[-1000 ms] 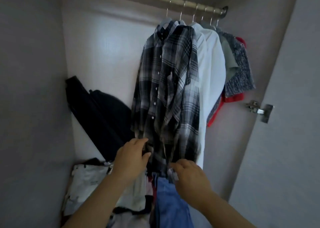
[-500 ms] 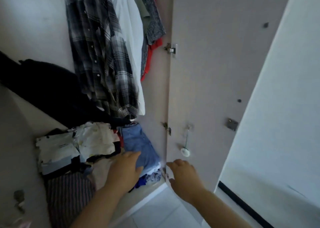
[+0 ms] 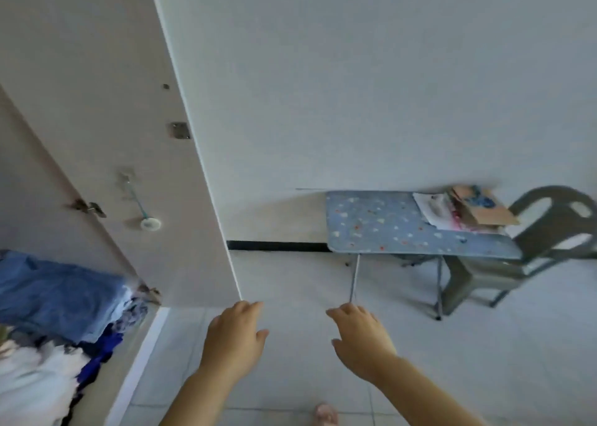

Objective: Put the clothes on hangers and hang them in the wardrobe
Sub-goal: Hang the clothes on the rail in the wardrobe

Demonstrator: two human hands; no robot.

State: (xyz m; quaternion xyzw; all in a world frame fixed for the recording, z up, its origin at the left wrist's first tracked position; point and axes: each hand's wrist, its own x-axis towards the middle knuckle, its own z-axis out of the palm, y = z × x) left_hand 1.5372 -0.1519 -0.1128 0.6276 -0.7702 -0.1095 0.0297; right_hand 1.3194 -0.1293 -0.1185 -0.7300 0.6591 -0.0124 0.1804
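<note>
Head cam is angled down past the edge of the beige wardrobe door (image 3: pixel 106 102), which stands open on the left. Both hands are out in front over the pale grey floor tiles (image 3: pixel 484 361) with nothing in them. The left hand (image 3: pixel 234 338) is palm down with loose, relaxed fingers, its fingertips close to the door's bottom corner, though I can't tell if they touch it. The right hand (image 3: pixel 358 338) is the same deal, relaxed and empty, just to its right with a gap between the two.

The stack of folded clothes (image 3: pixel 64 312) is at the lower left, inside the wardrobe. There's a blue denim piece (image 3: pixel 55 293) on top, darker blue fabric (image 3: pixel 100 351) spilling at the edge and a blurry white garment (image 3: pixel 29 383) nearest the camera. It sits well to the left of the left hand, and neither hand touches it.

Back against the white wall (image 3: pixel 355 70) is a small folding table with a blue spotted top (image 3: pixel 397 222) on thin metal legs. Papers and brown cardboard (image 3: pixel 465 209) lie at its right end, and a dark grey plastic chair (image 3: pixel 549 231) stands just beside it. On the door's inner face are a metal hinge (image 3: pixel 87 207) and a small white disc on a cord (image 3: pixel 148 223).
</note>
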